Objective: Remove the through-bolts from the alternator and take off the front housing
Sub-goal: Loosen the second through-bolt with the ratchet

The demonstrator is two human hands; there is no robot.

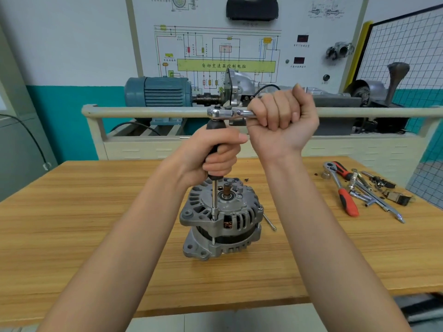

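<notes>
A grey alternator point(221, 221) stands upright on the wooden table point(96, 224), shaft end up. A long socket driver with a black handle point(215, 127) rises straight from a through-bolt at the housing's front rim point(214, 218). My left hand point(215, 154) grips that black handle. A chrome ratchet point(227, 113) sits across the driver's top, and my right hand point(281, 121) is fisted round its handle. One loose through-bolt point(269, 221) lies on the table just right of the alternator.
At the table's right lie a red-handled ratchet point(345, 190), extension bars point(378, 202) and small parts point(395, 196). Behind the table runs a beige rail point(143, 111) with a blue motor point(158, 92) and a wiring display board point(227, 44). A wire-mesh panel point(407, 49) stands at the right.
</notes>
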